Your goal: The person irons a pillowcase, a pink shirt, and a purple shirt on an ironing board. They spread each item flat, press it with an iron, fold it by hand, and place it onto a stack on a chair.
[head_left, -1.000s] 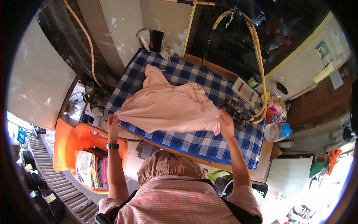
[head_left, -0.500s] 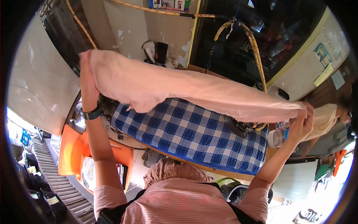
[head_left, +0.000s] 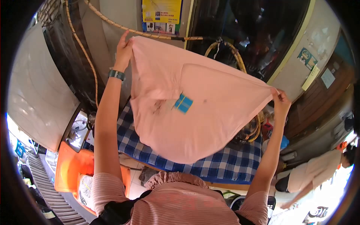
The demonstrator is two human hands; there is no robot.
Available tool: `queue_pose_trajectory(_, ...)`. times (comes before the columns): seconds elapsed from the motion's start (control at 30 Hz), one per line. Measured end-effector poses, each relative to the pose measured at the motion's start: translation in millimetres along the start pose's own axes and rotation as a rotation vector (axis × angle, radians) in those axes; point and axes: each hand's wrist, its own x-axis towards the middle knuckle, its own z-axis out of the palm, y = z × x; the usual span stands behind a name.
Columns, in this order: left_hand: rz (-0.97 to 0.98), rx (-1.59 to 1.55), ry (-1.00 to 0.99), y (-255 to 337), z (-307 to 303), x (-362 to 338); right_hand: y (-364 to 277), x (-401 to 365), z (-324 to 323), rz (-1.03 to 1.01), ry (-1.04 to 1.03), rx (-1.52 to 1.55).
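A pink cloth garment (head_left: 217, 108) hangs spread out between my raised hands, with a blue patch (head_left: 184, 103) and some dark marks on it. My left hand (head_left: 125, 50) grips its upper left corner, fingers closed. At the right corner, my right hand (head_left: 280, 99) pinches the edge. Below the garment lies a blue and white checked cloth (head_left: 225, 165) over a table. An iron shows only faintly beside the garment's lower right edge, mostly hidden.
An orange chair (head_left: 75, 165) stands at the lower left. A wrapped cord (head_left: 123, 27) runs across the top, near a yellow poster (head_left: 162, 11). Another person (head_left: 318, 170) bends at the right. A dark window (head_left: 243, 30) is behind.
Both hands have risen, and my left hand has moved right. The garment, earlier stretched in a narrow band, now hangs open and wide. The other person has moved lower in view.
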Motion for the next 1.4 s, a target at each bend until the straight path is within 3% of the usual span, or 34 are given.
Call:
queue_pose_trajectory(0.03, 0.015, -0.013, 0.007, 1.2, 1.4, 9.0, -1.4, 6.3, -0.2, -0.020, 0.008, 0.001)
queue_pose_trajectory(0.1, 0.252, 0.052, 0.118, 19.6, 8.5, 18.2, -17.7, 5.1, 1.9, -0.071, 0.080, 0.049)
queue_pose_trajectory(0.13, 0.257, 0.041, 0.112, 29.6, 8.8, 21.2, -27.7, 1.1, 0.2, -0.075, 0.091, 0.043)
queue_pose_trajectory(0.2, 0.409, 0.131, 0.279, 48.7, -3.0, 21.0, -52.5, -9.6, -4.5, -0.085, 0.085, 0.034)
queue_pose_trajectory(0.27, 0.753, 0.427, 0.426, 58.5, -19.8, 13.1, -47.0, -23.8, -10.9, -0.108, 0.021, -0.001)
queue_pose_trajectory(0.33, 0.431, 0.291, 0.335, 67.1, -33.2, -20.9, -39.0, -47.0, -13.9, -0.125, -0.105, -0.001)
queue_pose_trajectory(0.4, 0.625, 0.620, 0.354, 47.6, -57.3, -37.8, -24.8, -70.7, -12.4, -0.248, -0.198, -0.017)
queue_pose_trajectory(0.43, 0.502, 0.596, 0.302, 42.5, -63.5, -55.4, -15.5, -81.9, -11.1, -0.361, -0.241, -0.066)
queue_pose_trajectory(0.47, 0.376, 0.572, 0.249, 36.9, -69.7, -75.5, -12.4, -95.7, -9.9, -0.344, -0.290, -0.107)
queue_pose_trajectory(0.53, 0.296, 0.606, 0.196, 10.1, -83.5, -113.0, -16.8, -129.1, -1.7, -0.272, -0.381, -0.191)
queue_pose_trajectory(0.6, 0.260, 0.643, 0.140, -18.5, -95.5, -155.8, 8.7, -158.7, 4.0, -0.420, -0.532, -0.320)
queue_pose_trajectory(0.67, -0.005, 0.788, 0.061, -41.3, -114.3, -208.0, 35.3, -195.3, 6.2, -0.472, -0.632, -0.377)
queue_pose_trajectory(0.73, -0.041, 0.852, 0.046, -80.1, -132.8, -266.7, 62.4, -236.0, 6.4, -0.511, -0.799, -0.462)
queue_pose_trajectory(0.8, -0.115, 0.884, 0.043, -120.5, -152.5, -330.2, 86.8, -277.8, 7.7, -0.426, -0.854, -0.454)
queue_pose_trajectory(0.87, -0.384, 0.755, 0.090, -170.3, -174.3, -395.3, 117.4, -318.2, 10.3, -0.404, -0.879, -0.512)
queue_pose_trajectory(0.97, -0.467, 0.708, 0.196, -216.0, -185.1, -454.4, 126.4, -350.5, 17.6, -0.332, -0.873, -0.534)
queue_pose_trajectory(1.07, -0.464, 0.722, 0.225, -211.8, -176.5, -459.5, 134.1, -364.2, 23.8, -0.224, -0.847, -0.584)
queue_pose_trajectory(1.1, -0.611, 0.731, 0.103, -207.2, -185.6, -455.5, 135.0, -360.2, 19.9, -0.246, -0.879, -0.574)
queue_pose_trajectory(1.13, -0.619, 0.740, 0.102, -201.2, -190.7, -455.8, 134.7, -356.8, 16.3, -0.268, -0.908, -0.562)
queue_pose_trajectory(1.2, -0.535, 1.053, -0.009, -173.4, -194.2, -445.2, 139.9, -361.7, 3.0, -0.232, -0.887, -0.550)
queue_pose_trajectory(1.33, -0.713, 1.194, -0.072, -159.2, -186.9, -454.6, 142.2, -384.4, -15.1, -0.200, -0.948, -0.516)
queue_pose_trajectory(1.37, -0.714, 1.194, -0.089, -162.7, -182.3, -457.5, 134.3, -385.0, -12.3, -0.169, -0.976, -0.594)
queue_pose_trajectory(1.4, -0.508, 1.272, -0.027, -170.8, -175.1, -460.2, 123.4, -378.3, -7.5, -0.140, -1.002, -0.671)
